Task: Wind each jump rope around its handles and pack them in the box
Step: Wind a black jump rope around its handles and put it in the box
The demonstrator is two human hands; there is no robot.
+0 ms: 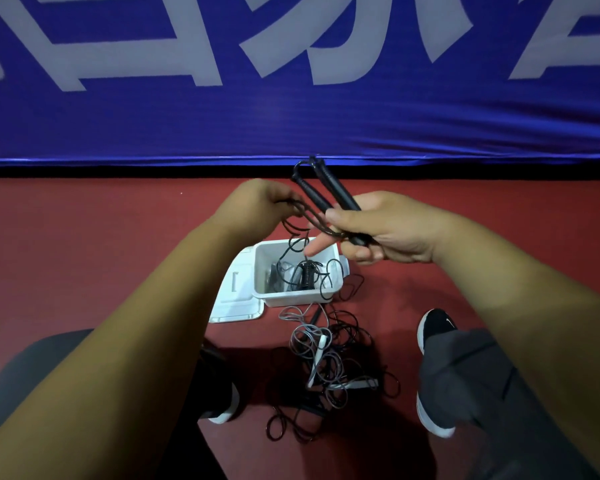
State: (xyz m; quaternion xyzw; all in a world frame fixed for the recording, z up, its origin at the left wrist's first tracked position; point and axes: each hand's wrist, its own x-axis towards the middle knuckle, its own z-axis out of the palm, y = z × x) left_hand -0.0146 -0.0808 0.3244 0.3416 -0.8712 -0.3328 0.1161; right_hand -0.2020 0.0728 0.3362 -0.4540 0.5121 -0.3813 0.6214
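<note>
A: The two handles (326, 195) you have up are slim black sticks with a matt finish. They lie side by side, tilted away from you. A thin black cord (305, 214) loops off their far ends and hangs down in loose curls.

B: Below them your box (291, 299) is white plastic, rectangular with rounded corners and open at the top. Its flat white lid (234, 299) lies on the floor, touching the box's left side. Inside the box sits a dark wound bundle (305, 275), and some cord trails over the right rim.

A: Nearer your feet, a tangle (340, 341) of thin ropes, black and pale grey, is spread on the floor, with a white handle (321, 342) lying in it.

B: That floor (84, 254) is dull red and smooth. Along its far edge hangs a blue cloth banner (291, 116), faintly rippled, with large pale lettering. Your black shoe (435, 327) with a white sole stands just right of the tangle.

A: Your right hand (392, 230) is wrapped round the near ends of both handles, thumb across them, with one finger sticking out straight toward the box.

B: Your left hand (257, 206) has its fingers curled, pinching the cord just left of the handles. Both hands are in the air above the box's far edge.
</note>
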